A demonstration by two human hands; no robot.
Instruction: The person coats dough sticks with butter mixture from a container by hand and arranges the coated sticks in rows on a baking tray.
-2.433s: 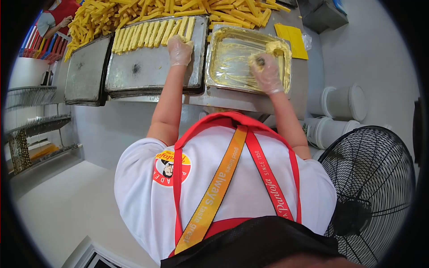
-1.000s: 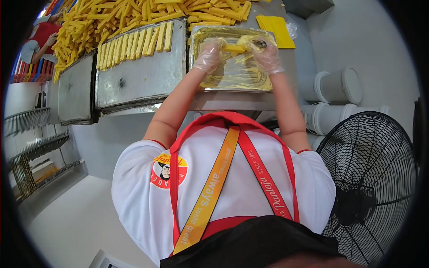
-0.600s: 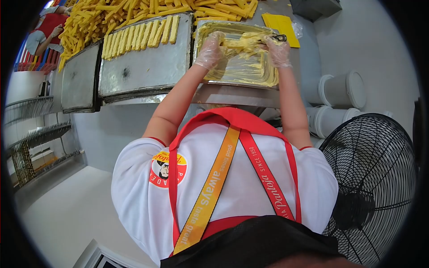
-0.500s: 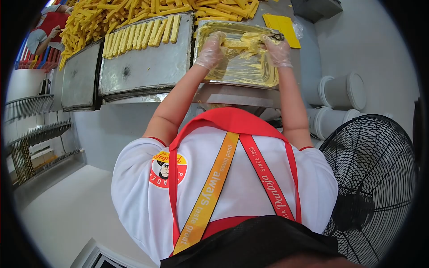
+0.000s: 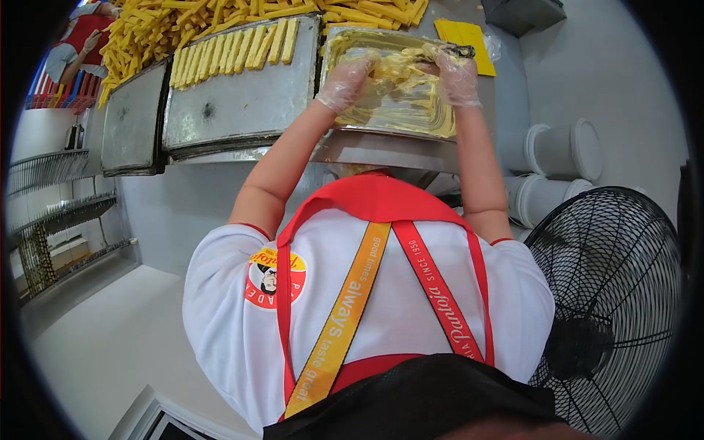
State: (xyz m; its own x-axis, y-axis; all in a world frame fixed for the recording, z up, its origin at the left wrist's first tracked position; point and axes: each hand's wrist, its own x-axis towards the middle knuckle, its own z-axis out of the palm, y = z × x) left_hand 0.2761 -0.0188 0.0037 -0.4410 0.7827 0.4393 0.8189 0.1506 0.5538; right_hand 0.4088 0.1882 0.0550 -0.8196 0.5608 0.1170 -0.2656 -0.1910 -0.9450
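A shallow metal tray (image 5: pixel 407 130) smeared with a soft yellow spread lies in front of me. Inside its left part is my left hand (image 5: pixel 352 79), in a clear plastic glove with the fingers curled inward. My right hand (image 5: pixel 456 77), gloved the same way, bends its fingers over the tray's right side. Between the two hands lies a clump of spread-coated yellow pieces (image 5: pixel 402 67); their exact shape is blurred. What each hand grips is hidden by the fingers. Beside the tray, a flat baking sheet (image 5: pixel 235 103) bears a row of coated yellow sticks (image 5: pixel 233 53).
A big heap of yellow sticks (image 5: pixel 158 33) fills the table's back. Another metal sheet (image 5: pixel 132 121) is at left, and a yellow packet (image 5: pixel 466 44) at right. White buckets (image 5: pixel 565 150) and a black fan (image 5: pixel 605 315) stand on my right. Another person (image 5: pixel 77 44) is at far left.
My left hand has shifted slightly right and down in the tray. My right hand has turned a little, and the yellow clump between the hands has spread and changed shape.
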